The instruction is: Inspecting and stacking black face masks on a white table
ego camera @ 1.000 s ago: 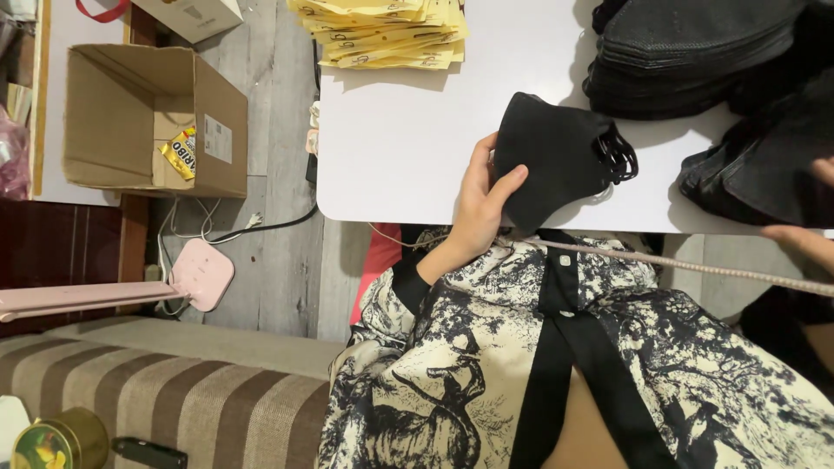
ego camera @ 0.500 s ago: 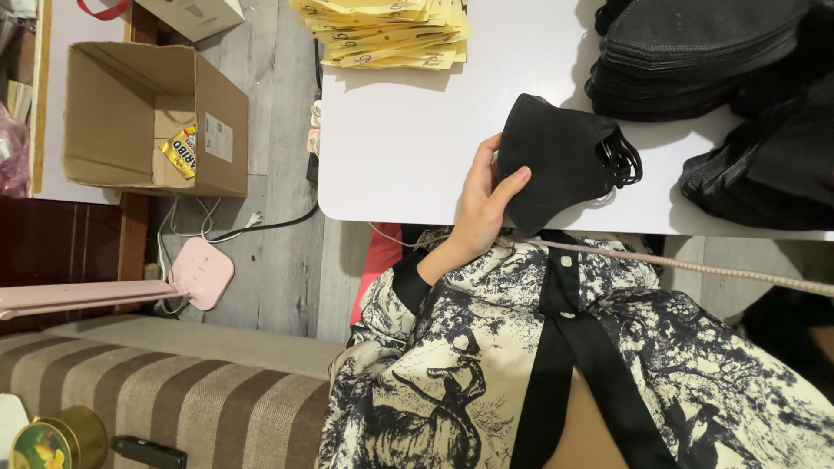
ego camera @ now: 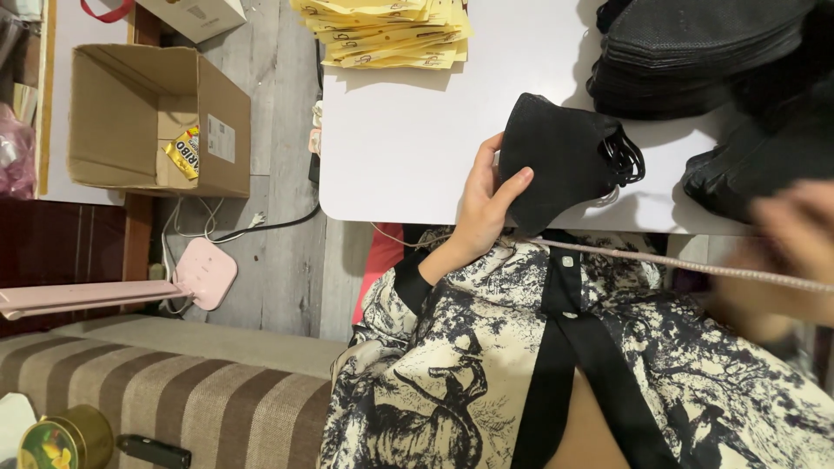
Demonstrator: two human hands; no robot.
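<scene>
We see grey wood floor [ego camera: 278, 174], white table [ego camera: 408, 165], striped brown sofa [ego camera: 174, 391], pink desk lamp [ego camera: 122, 287], open cardboard box [ego camera: 156, 117], cables on floor.

Open brown cardboard box [ego camera: 148, 117] on the floor left of the white table [ego camera: 408, 148], pale label [ego camera: 221, 139] on its side, yellow snack packet [ego camera: 183, 151] inside, stack of flat yellow packets [ego camera: 387, 33] on the table's far edge, white box [ego camera: 195, 16] beyond the cardboard box.

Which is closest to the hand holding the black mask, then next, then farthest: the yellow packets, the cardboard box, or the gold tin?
Measured from the left hand, which holds the black mask, in the head view:
1. Yellow packets: stacked on the white table, above the hand.
2. Cardboard box: on the floor, beyond the table's edge.
3. Gold tin: bottom corner, by the striped sofa.
</scene>
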